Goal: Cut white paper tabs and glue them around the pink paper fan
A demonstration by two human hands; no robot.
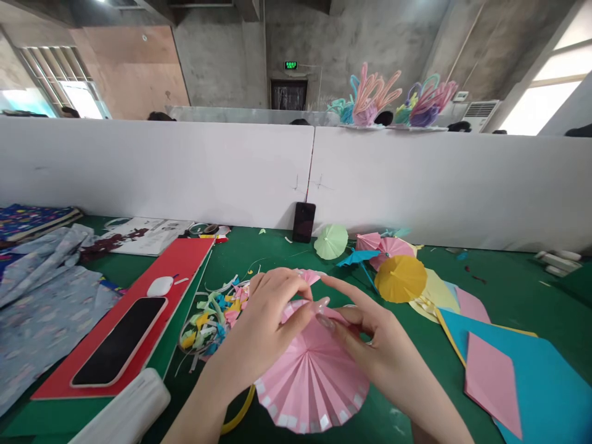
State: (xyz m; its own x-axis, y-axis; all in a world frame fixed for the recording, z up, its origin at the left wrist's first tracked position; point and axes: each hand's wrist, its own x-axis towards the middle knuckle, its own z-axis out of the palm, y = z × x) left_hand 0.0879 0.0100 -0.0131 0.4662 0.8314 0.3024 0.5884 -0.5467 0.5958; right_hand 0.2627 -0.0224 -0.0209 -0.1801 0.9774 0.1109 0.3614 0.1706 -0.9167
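Observation:
A round, pleated pink paper fan [311, 383] is spread before me, with small whitish squares along its lower rim. My left hand [272, 317] pinches its upper left edge between thumb and curled fingers. On the upper right edge, my right hand [365, 336] grips with the thumb, its index finger stretched forward. Both thumb tips almost meet over the top of the fan, and the fingers hide part of that edge. Just beyond the fingers shows another bit of pleated pink paper [309, 275]; whether it joins the fan I cannot tell.
Small paper umbrellas, among them a yellow one [400, 279] and a pale green one [331, 241], stand ahead. Coloured paper sheets [546, 370] lie right. Paper scraps [208, 324], a phone [120, 342] on a red board [180, 262] and cloth [46, 320] are left. A white partition [161, 172] rises behind.

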